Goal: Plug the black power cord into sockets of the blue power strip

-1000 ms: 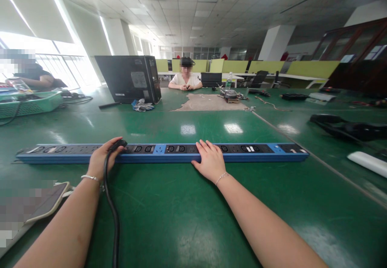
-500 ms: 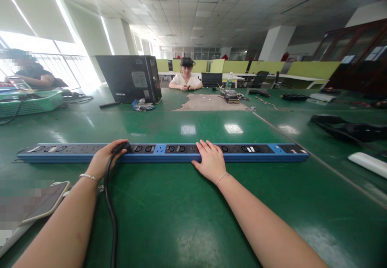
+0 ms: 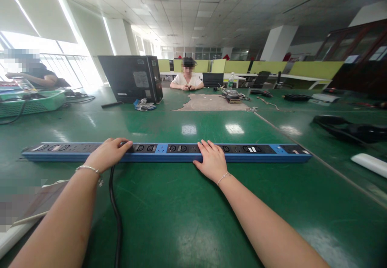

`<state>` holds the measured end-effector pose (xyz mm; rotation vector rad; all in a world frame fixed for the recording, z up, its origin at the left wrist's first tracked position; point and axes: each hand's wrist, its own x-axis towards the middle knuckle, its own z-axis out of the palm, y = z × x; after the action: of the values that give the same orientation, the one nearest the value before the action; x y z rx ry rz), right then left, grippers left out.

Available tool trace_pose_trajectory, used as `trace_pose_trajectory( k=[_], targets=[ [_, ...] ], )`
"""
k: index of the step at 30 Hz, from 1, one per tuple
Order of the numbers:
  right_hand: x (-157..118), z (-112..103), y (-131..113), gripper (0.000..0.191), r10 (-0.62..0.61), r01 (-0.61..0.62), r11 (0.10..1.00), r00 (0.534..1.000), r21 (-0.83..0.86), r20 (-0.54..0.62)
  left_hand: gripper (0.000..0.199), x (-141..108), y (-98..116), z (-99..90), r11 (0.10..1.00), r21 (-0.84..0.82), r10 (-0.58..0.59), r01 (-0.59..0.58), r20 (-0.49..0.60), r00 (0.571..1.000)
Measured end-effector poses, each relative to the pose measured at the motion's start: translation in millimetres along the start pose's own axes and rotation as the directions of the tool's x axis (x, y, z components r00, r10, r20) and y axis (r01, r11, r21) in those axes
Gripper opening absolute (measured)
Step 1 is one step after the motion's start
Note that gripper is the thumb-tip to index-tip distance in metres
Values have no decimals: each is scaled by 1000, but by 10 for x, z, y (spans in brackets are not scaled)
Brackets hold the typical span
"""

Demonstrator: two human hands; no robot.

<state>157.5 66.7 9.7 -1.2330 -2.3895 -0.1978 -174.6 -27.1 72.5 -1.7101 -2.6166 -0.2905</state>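
A long blue power strip with a black socket face lies across the green table. My left hand is closed around a black power plug at the strip's left half; the hand hides most of the plug, so I cannot tell how deep it sits. A thick black cable hangs from under that hand and runs toward me over the tabletop. My right hand rests with fingers spread on the strip, right of its middle, thumb at the near edge.
A phone-like device lies by my left forearm. Farther off are a green basket, a black computer case, gloves and a bottle. Another person sits across the table, one more at far left. Black gear lies right.
My left hand has turned over the plug, its back now facing up and covering more of it. The cable has shifted slightly right. My right hand stays on the strip.
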Motion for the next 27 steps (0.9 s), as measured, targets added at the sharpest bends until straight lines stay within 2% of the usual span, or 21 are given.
trace_pose_trajectory(
  k=[2, 5, 12, 17, 20, 24, 27],
  targets=[
    [1, 3, 0, 63, -2, 2, 1000, 1000, 1, -3, 60, -28, 86, 7, 992, 32, -125, 124, 42, 991],
    [5, 7, 1, 63, -1, 1, 1000, 1000, 3, -5, 52, -48, 155, 18, 981, 81, -178, 174, 47, 983],
    [7, 9, -1, 63, 5, -5, 1000, 1000, 5, 3, 53, -93, 210, 39, 975, 151, -177, 165, 67, 982],
    [3, 1, -1, 63, 4, -4, 1000, 1000, 3, 9, 56, -165, 276, 68, 967, 193, -176, 166, 33, 984],
    [4, -2, -1, 63, 7, -7, 1000, 1000, 1, 18, 55, -79, 220, 51, 972, 200, -136, 122, 59, 989],
    [7, -4, -2, 62, 11, -11, 1000, 999, 0, 35, 45, 99, 120, 1, 981, 189, -70, 41, 145, 987],
    [6, -1, -4, 62, 9, -9, 1000, 1000, -1, 27, 46, 90, 130, -1, 981, 188, -73, 47, 136, 988]
  ],
)
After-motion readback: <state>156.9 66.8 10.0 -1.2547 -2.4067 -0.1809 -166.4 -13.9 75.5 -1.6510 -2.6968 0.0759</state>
